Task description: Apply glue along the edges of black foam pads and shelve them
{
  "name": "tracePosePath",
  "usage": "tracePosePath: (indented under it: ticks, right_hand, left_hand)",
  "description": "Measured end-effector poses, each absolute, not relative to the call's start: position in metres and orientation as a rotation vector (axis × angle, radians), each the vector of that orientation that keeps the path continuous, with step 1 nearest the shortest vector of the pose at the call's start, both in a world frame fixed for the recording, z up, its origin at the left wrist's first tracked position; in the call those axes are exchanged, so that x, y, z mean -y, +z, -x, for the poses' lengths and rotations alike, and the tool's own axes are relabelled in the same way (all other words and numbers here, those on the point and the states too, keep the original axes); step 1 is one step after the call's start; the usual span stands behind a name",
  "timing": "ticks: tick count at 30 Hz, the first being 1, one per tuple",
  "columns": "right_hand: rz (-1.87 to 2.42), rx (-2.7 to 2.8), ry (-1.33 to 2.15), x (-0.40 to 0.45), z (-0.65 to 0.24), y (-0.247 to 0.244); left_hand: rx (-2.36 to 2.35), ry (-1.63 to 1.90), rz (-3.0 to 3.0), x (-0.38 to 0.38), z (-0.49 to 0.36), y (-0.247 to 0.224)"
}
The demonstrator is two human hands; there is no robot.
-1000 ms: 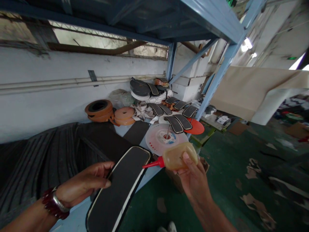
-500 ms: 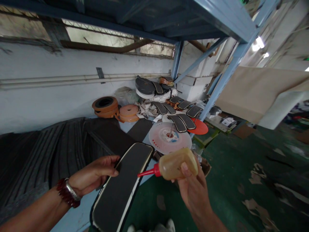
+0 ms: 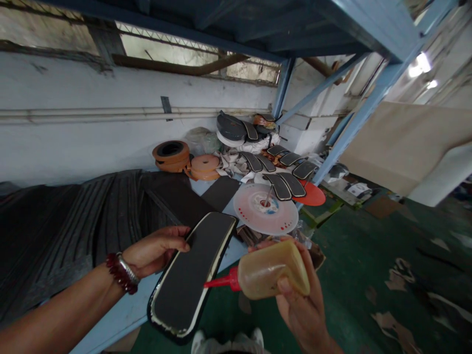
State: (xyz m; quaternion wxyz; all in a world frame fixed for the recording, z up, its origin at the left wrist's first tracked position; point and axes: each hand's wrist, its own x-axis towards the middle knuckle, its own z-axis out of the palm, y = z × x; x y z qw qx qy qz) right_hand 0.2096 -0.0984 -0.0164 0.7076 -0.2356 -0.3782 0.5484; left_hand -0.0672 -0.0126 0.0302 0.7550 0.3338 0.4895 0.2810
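A long black curved panel with a pale rim (image 3: 191,275) is pinched at its left edge by my left hand (image 3: 158,250), which wears a dark red beaded bracelet and a silver one. My right hand (image 3: 300,300) is wrapped round a squeeze bottle (image 3: 273,270) of yellowish liquid, lying nearly level. Its red nozzle (image 3: 221,281) points left, and the tip is at the panel's right rim.
Black strips (image 3: 106,211) lie in layers at the left. Behind are orange rolls (image 3: 171,156), a pale disc (image 3: 247,216) and several smaller black panels (image 3: 291,184). A blue frame post (image 3: 354,118) rises at the right.
The nozzle tip has moved down along the panel's right rim with the bottle. More of the panel's lower end shows, and the background has shifted slightly right in view.
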Motion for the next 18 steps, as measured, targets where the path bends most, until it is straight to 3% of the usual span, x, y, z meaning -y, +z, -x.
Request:
tracePosePath:
  ticks: [18]
  right_hand:
    - [0.627,0.776,1.293,0.116,-0.205,-0.023]
  left_hand:
    - [-1.266,0.817,-0.630,0.013,0.066,0.036]
